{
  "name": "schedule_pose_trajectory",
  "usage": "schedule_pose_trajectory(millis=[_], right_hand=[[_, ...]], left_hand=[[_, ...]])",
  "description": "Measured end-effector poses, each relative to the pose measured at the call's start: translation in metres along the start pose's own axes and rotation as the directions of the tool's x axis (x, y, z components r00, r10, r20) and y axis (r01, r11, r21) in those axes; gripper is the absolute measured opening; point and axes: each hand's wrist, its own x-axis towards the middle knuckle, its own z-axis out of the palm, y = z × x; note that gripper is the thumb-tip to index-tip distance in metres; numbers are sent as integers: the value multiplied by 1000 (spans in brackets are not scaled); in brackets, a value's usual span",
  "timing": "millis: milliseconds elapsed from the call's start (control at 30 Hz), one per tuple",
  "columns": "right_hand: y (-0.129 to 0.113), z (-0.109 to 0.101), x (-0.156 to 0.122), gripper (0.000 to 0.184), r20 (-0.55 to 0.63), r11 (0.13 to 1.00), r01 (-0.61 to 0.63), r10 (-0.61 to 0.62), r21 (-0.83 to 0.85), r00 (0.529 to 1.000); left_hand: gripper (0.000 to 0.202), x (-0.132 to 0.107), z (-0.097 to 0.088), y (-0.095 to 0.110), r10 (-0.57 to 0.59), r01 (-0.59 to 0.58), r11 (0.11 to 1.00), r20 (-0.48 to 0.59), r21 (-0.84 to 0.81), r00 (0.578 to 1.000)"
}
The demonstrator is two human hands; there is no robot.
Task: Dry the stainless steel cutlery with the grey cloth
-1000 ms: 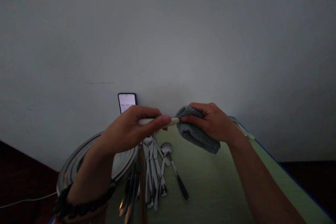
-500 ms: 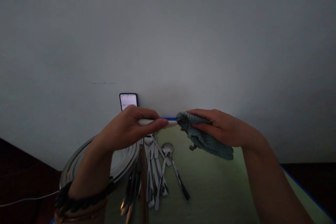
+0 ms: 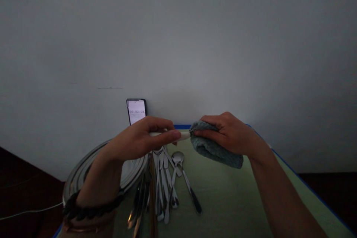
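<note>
My left hand [image 3: 152, 134] is closed around a white handle [image 3: 184, 135], thumb and fingers pinching it level above the table. A grey-green cloth [image 3: 217, 152] wraps the right end of this utensil and hides what kind it is. My right hand [image 3: 227, 134] grips the cloth, thumb on top, pressing it around the covered end. Below the hands lies a group of metal cutlery [image 3: 164, 178]. Beside it, a spoon [image 3: 191, 189] rests with its bowl toward the wall.
Round metal trays or bowls [image 3: 74, 178] stand at left, partly behind my left forearm. A phone [image 3: 136, 111] showing a timer leans on the wall [image 3: 195, 44]. Wooden chopsticks [image 3: 152, 200] and dark-handled cutlery [image 3: 138, 197] lie on the green table [image 3: 228, 200].
The cloth is bunched more tightly around the utensil's end, and the metal bit that stuck out below it is now hidden. Both hands have shifted slightly.
</note>
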Motion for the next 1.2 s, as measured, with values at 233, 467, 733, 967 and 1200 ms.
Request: schedule_pose_trajectory(millis=[233, 467, 733, 967, 1200], right_hand=[[-1, 4, 3, 25, 127, 988, 3, -23, 156, 992], [11, -6, -3, 23, 224, 974, -81, 32, 213, 974], [12, -8, -4, 28, 147, 984, -115, 94, 139, 985], [6, -3, 0, 28, 147, 978, -105, 79, 180, 986], [7, -4, -4, 29, 221, 905, -120, 29, 407, 975]], left_hand=[[29, -5, -7, 3, -40, 44, 998, 106, -39, 994], [33, -3, -6, -3, -44, 37, 994, 71, 98, 996], [33, -4, -4, -6, -114, 102, 993, 238, 60, 965], [37, 6, 7, 1, -51, 14, 965, 133, 263, 990], [43, 7, 8, 0, -87, 52, 974, 152, 219, 985]])
